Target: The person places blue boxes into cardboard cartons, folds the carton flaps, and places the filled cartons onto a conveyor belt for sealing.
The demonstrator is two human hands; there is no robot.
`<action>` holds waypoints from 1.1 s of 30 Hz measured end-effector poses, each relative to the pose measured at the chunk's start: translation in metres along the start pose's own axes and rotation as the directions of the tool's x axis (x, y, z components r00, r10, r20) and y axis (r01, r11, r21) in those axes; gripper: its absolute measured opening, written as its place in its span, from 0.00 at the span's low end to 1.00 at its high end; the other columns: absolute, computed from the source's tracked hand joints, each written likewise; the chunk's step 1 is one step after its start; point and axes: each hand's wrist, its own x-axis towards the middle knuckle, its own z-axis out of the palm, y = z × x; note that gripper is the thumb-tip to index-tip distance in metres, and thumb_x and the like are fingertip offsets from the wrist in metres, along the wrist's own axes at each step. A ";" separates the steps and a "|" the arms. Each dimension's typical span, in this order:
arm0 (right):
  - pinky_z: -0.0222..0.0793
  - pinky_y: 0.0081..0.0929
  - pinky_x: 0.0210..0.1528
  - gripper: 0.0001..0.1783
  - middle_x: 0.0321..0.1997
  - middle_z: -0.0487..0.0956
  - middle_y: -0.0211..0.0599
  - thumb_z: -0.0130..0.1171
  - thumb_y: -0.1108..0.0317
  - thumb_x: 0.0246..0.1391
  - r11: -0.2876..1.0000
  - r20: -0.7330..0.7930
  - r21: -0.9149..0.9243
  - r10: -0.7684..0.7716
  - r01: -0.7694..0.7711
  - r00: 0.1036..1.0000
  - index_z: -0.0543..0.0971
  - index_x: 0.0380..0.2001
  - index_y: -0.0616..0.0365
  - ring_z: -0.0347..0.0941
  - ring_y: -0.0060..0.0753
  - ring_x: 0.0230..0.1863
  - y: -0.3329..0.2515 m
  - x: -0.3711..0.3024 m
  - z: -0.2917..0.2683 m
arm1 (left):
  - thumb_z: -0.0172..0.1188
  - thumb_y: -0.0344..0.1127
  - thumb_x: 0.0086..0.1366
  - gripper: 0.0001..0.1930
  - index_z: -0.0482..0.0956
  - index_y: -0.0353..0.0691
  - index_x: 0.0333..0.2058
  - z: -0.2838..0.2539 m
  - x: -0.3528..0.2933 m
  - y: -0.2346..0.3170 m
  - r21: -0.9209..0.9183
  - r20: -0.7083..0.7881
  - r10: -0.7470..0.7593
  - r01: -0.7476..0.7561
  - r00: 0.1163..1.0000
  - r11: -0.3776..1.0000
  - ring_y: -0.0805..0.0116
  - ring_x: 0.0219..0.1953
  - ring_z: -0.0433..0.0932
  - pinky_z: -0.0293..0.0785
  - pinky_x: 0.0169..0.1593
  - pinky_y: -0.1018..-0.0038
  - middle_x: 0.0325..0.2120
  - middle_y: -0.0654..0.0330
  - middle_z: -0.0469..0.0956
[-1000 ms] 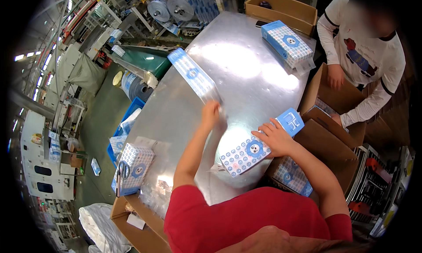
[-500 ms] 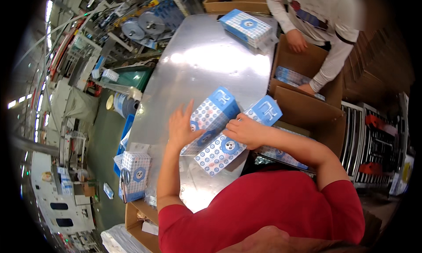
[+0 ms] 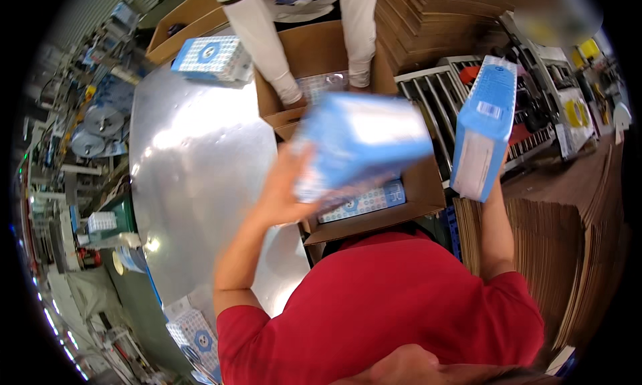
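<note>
My left hand (image 3: 284, 187) grips one end of a blue-and-white patterned pack (image 3: 374, 131), smeared by motion, above an open cardboard carton (image 3: 421, 208). Inside that carton lies a similar pack (image 3: 374, 203). Out to the right, my right hand (image 3: 495, 187) holds up a second blue-and-white pack (image 3: 484, 121), tilted upright beside the carton; most of its fingers are hidden behind the pack.
A co-worker's hands (image 3: 294, 97) reach into another open carton (image 3: 317, 47) ahead. One pack (image 3: 212, 58) lies at the far end of the metal table (image 3: 194, 211). A roller conveyor (image 3: 431, 107) and stacked flat cardboard (image 3: 542, 244) stand at right.
Both packs have been lifted off the table and carried right, one in each hand. The view has turned to the right, showing more of the conveyor and cardboard stacks.
</note>
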 end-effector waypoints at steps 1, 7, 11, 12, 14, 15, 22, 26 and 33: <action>0.64 0.39 0.56 0.39 0.56 0.67 0.48 0.55 0.50 0.47 0.999 -0.062 -0.005 -0.047 0.047 0.997 0.59 0.59 0.61 0.66 0.45 0.55 0.005 -0.003 -0.006 | 0.66 0.42 0.43 0.48 0.52 0.41 0.62 0.023 0.026 0.014 0.124 0.277 0.062 -0.099 0.959 0.987 0.42 0.50 0.64 0.60 0.54 0.55 0.49 0.39 0.64; 0.65 0.42 0.54 0.37 0.52 0.70 0.49 0.58 0.53 0.48 0.944 0.292 -0.279 0.258 -0.176 0.921 0.62 0.56 0.64 0.69 0.42 0.51 0.006 -0.059 0.035 | 0.49 0.57 0.57 0.38 0.54 0.39 0.61 0.208 0.014 -0.081 -0.016 0.857 -0.140 0.298 0.496 0.954 0.44 0.54 0.65 0.60 0.58 0.61 0.53 0.37 0.63; 0.60 0.47 0.50 0.40 0.49 0.68 0.50 0.68 0.67 0.35 0.247 0.772 -0.630 0.300 0.736 0.560 0.66 0.56 0.51 0.64 0.53 0.51 0.060 -0.072 0.163 | 0.47 0.57 0.59 0.32 0.64 0.41 0.56 0.237 -0.020 -0.162 0.094 0.324 -0.503 0.502 0.801 0.860 0.46 0.50 0.70 0.63 0.54 0.62 0.49 0.43 0.69; 0.58 0.49 0.51 0.40 0.48 0.67 0.50 0.66 0.68 0.36 0.050 0.775 -0.509 0.462 0.860 0.432 0.64 0.58 0.43 0.62 0.54 0.51 0.084 -0.064 0.171 | 0.47 0.57 0.59 0.32 0.65 0.42 0.55 0.235 -0.033 -0.169 0.130 0.296 -0.503 0.487 0.812 0.864 0.47 0.50 0.70 0.64 0.54 0.62 0.49 0.44 0.70; 0.54 0.51 0.53 0.42 0.50 0.65 0.52 0.62 0.69 0.39 -0.236 0.666 -0.259 0.658 0.937 0.350 0.60 0.60 0.30 0.60 0.54 0.53 0.140 -0.040 0.144 | 0.48 0.58 0.59 0.31 0.67 0.44 0.55 0.233 -0.051 -0.164 0.171 0.281 -0.452 0.419 0.847 0.892 0.49 0.50 0.70 0.64 0.53 0.63 0.49 0.47 0.71; 0.52 0.53 0.55 0.44 0.52 0.65 0.52 0.60 0.69 0.41 -0.336 0.617 -0.186 0.691 0.923 0.376 0.57 0.61 0.25 0.59 0.54 0.55 0.177 -0.023 0.112 | 0.48 0.58 0.59 0.30 0.68 0.45 0.54 0.235 -0.054 -0.158 0.183 0.276 -0.439 0.402 0.855 0.897 0.50 0.50 0.70 0.65 0.53 0.63 0.49 0.48 0.71; 0.34 0.62 0.63 0.46 0.64 0.53 0.57 0.55 0.73 0.46 -0.352 0.327 -0.270 0.842 0.896 0.429 0.47 0.65 0.29 0.43 0.55 0.67 0.347 0.039 -0.001 | 0.49 0.43 0.63 0.21 0.71 0.36 0.49 0.155 -0.073 -0.015 -0.153 0.120 -0.583 0.596 0.803 0.789 0.49 0.50 0.69 0.65 0.53 0.63 0.48 0.48 0.71; 0.43 0.62 0.61 0.54 0.68 0.37 0.60 0.63 0.71 0.36 -0.382 -0.122 -0.406 0.923 0.830 0.365 0.46 0.65 0.31 0.34 0.59 0.69 0.346 0.051 0.028 | 0.54 0.29 0.55 0.18 0.72 0.37 0.46 0.126 -0.173 0.038 -0.119 -0.490 -0.713 0.772 0.501 0.624 0.49 0.51 0.67 0.64 0.54 0.62 0.48 0.49 0.69; 0.41 0.48 0.66 0.60 0.69 0.25 0.54 0.61 0.42 0.41 -0.525 -0.308 -0.212 0.837 0.825 0.453 0.32 0.66 0.37 0.24 0.68 0.68 0.317 0.034 -0.006 | 0.63 0.32 0.51 0.34 0.60 0.37 0.57 0.119 -0.384 0.103 -0.071 -0.918 -0.368 0.974 -0.149 -0.216 0.41 0.59 0.55 0.52 0.60 0.53 0.57 0.38 0.55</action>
